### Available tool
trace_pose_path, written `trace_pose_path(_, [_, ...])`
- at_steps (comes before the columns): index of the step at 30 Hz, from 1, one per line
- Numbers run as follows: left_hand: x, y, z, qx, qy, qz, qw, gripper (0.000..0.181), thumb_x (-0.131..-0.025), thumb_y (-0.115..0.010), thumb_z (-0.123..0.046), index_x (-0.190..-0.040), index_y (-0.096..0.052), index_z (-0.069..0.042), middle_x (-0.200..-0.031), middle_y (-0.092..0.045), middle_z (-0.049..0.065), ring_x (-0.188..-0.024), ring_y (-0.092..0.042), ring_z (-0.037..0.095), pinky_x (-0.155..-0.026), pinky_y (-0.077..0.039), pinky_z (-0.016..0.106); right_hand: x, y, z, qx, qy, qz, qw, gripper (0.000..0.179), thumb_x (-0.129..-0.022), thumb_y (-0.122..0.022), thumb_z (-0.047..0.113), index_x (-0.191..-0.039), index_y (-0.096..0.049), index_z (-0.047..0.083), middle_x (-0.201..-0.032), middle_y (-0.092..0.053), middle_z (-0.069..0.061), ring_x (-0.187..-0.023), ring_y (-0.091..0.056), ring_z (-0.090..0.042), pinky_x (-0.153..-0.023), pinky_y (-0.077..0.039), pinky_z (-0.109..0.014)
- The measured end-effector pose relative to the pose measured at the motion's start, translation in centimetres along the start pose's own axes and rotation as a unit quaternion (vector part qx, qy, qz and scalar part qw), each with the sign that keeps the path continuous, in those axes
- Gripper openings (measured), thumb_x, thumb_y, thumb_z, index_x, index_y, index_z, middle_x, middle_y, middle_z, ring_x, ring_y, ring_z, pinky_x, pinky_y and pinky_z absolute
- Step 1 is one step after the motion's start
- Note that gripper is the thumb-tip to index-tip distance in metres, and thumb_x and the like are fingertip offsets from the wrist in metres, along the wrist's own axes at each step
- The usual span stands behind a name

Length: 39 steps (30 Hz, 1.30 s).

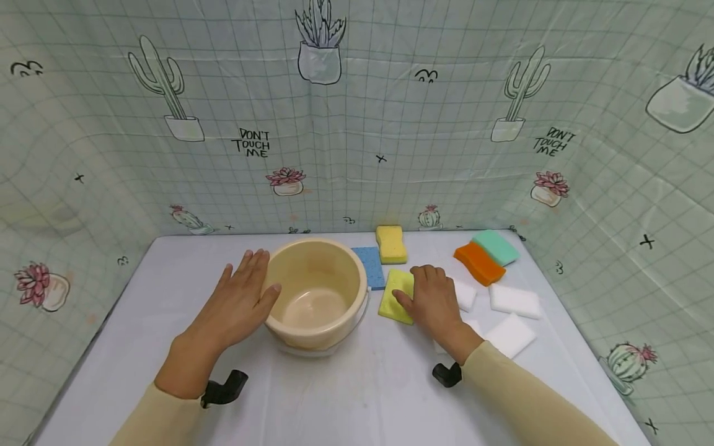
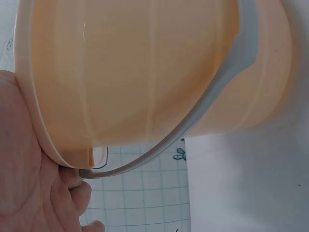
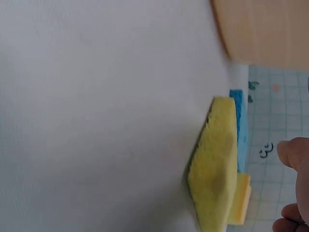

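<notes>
A cream bucket (image 1: 315, 337) with a pale handle (image 2: 186, 123) stands upright on the table. My left hand (image 1: 237, 303) lies with extended fingers against the left side of its rim, thumb over the rim's edge. Right of the bucket a yellow-green sponge (image 1: 395, 297) lies on the cloth. My right hand (image 1: 432, 300) hovers over the sponge's right side, fingers loosely bent. In the right wrist view its thumb (image 3: 293, 153) stands apart from the sponge, with nothing between thumb and fingers.
Behind the yellow-green sponge lie a blue sponge (image 1: 370, 267) and a yellow sponge (image 1: 392, 244). Farther right are an orange sponge (image 1: 478, 262), a mint sponge (image 1: 496, 246) and several white sponges (image 1: 514, 301), some partly hidden under my right arm. A patterned curtain (image 1: 357, 124) borders the table (image 1: 323, 402).
</notes>
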State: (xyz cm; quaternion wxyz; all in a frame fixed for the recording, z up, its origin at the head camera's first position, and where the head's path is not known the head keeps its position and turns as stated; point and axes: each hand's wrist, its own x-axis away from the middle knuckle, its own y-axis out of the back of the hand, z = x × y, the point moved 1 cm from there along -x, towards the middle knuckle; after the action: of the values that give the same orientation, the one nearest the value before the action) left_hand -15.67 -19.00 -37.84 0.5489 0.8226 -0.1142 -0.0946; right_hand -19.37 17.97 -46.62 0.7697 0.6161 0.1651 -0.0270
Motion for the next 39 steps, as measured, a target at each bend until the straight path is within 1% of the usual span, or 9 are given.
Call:
trace_pose_path(6, [0.0, -0.1, 0.0, -0.001, -0.001, -0.001, 1.0000, 0.075, -0.113, -0.037, -0.043, -0.166, -0.018, 0.006, -0.174, -0.019, 0.025, -0.163, -0.011, 0.044, -0.129, -0.010, 0.068, 0.1, -2.0, 2.0, 0.026, 0.041, 0.025, 0.9985, 0.062, -0.088, -0.083, 0.050, -0.118, -0.064, -0.001, -0.110, -0.065, -0.018, -0.103, -0.057, -0.036, -0.085, -0.052, -0.051])
trace_pose_path(10, [0.0, 0.0, -0.1, -0.002, 0.000, 0.001, 1.0000, 0.075, -0.113, -0.037, -0.043, -0.166, -0.017, 0.006, -0.174, -0.019, 0.025, -0.163, -0.011, 0.044, -0.130, -0.010, 0.067, 0.1, -2.4, 2.5, 0.030, 0.054, 0.046, 0.9970, 0.057, -0.089, -0.081, 0.049, -0.115, -0.063, 0.001, -0.106, -0.063, -0.015, -0.101, -0.056, -0.034, -0.085, -0.050, -0.050])
trace_pose_path(17, [-0.3, -0.2, -0.3, 0.004, 0.004, 0.006, 1.0000, 0.076, -0.113, -0.038, -0.044, -0.167, -0.015, 0.005, -0.174, -0.018, 0.023, -0.163, -0.010, 0.042, -0.131, -0.010, 0.064, 0.5, -1.3, 0.1, 0.066, 0.022, 0.090, 0.9935, 0.046, -0.091, -0.076, 0.027, -0.124, -0.061, -0.002, -0.117, -0.062, -0.017, -0.111, -0.054, -0.036, -0.099, -0.048, -0.054])
trace_pose_path(19, [-0.3, -0.2, -0.4, 0.003, 0.004, 0.006, 1.0000, 0.076, -0.113, -0.038, -0.044, -0.167, -0.015, 0.005, -0.174, -0.018, 0.023, -0.163, -0.010, 0.042, -0.131, -0.010, 0.064, 0.6, -0.9, -0.8, 0.078, 0.016, 0.088, 0.9929, 0.046, -0.091, -0.076, 0.021, -0.126, -0.060, -0.003, -0.119, -0.062, -0.018, -0.113, -0.053, -0.037, -0.101, -0.048, -0.055])
trace_pose_path(22, [-0.2, -0.1, -0.3, -0.001, 0.005, 0.007, 1.0000, 0.077, -0.113, -0.038, -0.045, -0.167, -0.015, 0.005, -0.174, -0.018, 0.024, -0.163, -0.010, 0.043, -0.131, -0.011, 0.064, 0.3, -0.6, -1.2, 0.078, 0.015, 0.073, 0.9942, 0.047, -0.091, -0.079, 0.026, -0.124, -0.061, -0.003, -0.117, -0.062, -0.019, -0.111, -0.054, -0.037, -0.098, -0.049, -0.054])
trace_pose_path(28, [0.0, 0.1, -0.4, 0.000, 0.007, 0.010, 0.9999, 0.077, -0.113, -0.039, -0.044, -0.166, -0.015, 0.006, -0.174, -0.019, 0.025, -0.163, -0.011, 0.044, -0.130, -0.012, 0.065, -1.6, -1.8, 1.6, 0.036, 0.012, 0.040, 0.9985, 0.061, -0.093, -0.078, 0.048, -0.123, -0.062, -0.002, -0.116, -0.063, -0.018, -0.108, -0.055, -0.036, -0.094, -0.051, -0.050])
trace_pose_path(32, [0.0, 0.1, -0.4, 0.001, 0.003, 0.009, 1.0000, 0.077, -0.113, -0.038, -0.045, -0.166, -0.015, 0.006, -0.173, -0.019, 0.026, -0.163, -0.011, 0.044, -0.130, -0.012, 0.065, -3.0, -3.2, 3.3, 0.035, 0.007, 0.037, 0.9987, 0.066, -0.092, -0.076, 0.057, -0.119, -0.063, -0.002, -0.113, -0.063, -0.017, -0.106, -0.056, -0.035, -0.089, -0.052, -0.048])
trace_pose_path(35, [0.1, 0.0, -0.3, 0.002, 0.003, 0.009, 1.0000, 0.078, -0.113, -0.038, -0.045, -0.167, -0.014, 0.005, -0.174, -0.019, 0.025, -0.163, -0.010, 0.044, -0.130, -0.012, 0.065, -3.9, -4.0, 4.2, 0.053, 0.000, 0.051, 0.9973, 0.065, -0.092, -0.075, 0.058, -0.114, -0.063, -0.001, -0.108, -0.062, -0.017, -0.103, -0.055, -0.034, -0.085, -0.051, -0.047])
trace_pose_path(39, [0.1, -0.1, -0.2, 0.007, 0.005, 0.015, 0.9999, 0.078, -0.113, -0.037, -0.045, -0.167, -0.013, 0.004, -0.175, -0.016, 0.024, -0.163, -0.008, 0.043, -0.131, -0.011, 0.063, -4.9, -4.7, 4.7, 0.084, -0.011, 0.073, 0.9937, 0.048, -0.099, -0.068, 0.045, -0.110, -0.061, -0.002, -0.105, -0.059, -0.018, -0.102, -0.053, -0.035, -0.082, -0.048, -0.048])
